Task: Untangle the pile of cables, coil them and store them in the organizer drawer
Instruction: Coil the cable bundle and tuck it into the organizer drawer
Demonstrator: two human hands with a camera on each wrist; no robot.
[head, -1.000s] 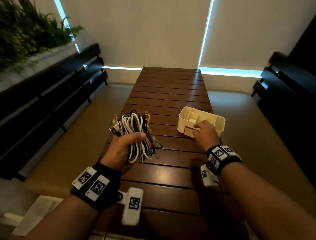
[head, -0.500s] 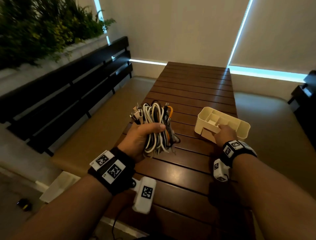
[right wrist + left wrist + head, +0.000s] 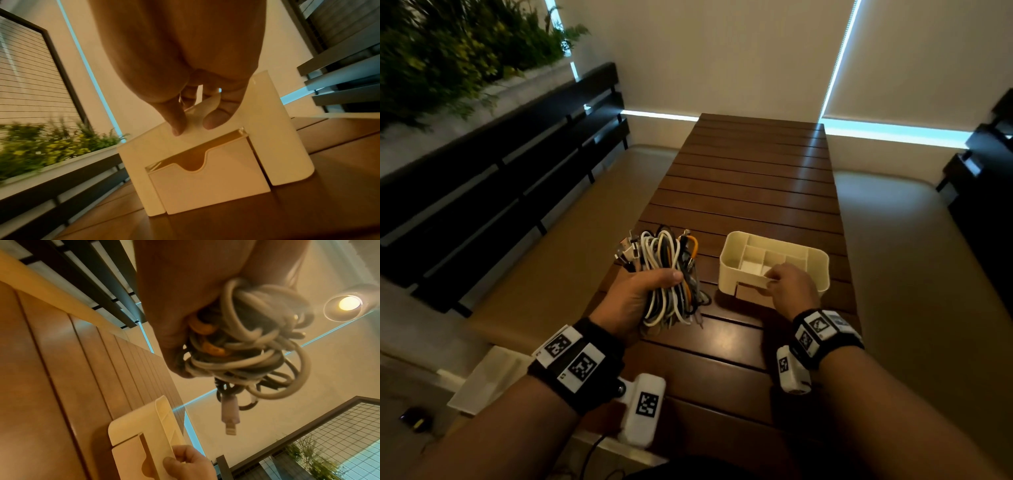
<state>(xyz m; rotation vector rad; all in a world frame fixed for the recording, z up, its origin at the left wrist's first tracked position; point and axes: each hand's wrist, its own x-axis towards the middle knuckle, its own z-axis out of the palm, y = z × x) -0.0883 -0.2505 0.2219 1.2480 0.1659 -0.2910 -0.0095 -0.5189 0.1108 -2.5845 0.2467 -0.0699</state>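
A bundle of cables, white, black, grey and orange, is gripped in the curled fingers of the left hand and held above the near left part of the slatted wooden table. Just to its right, the cream organizer stands on the table, its front rim pinched between thumb and fingers of the right hand. Below that rim, the drawer is seen slightly pulled out

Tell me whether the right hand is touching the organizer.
Touching. The right wrist view shows the right hand with fingers and thumb pinching the organizer front wall.
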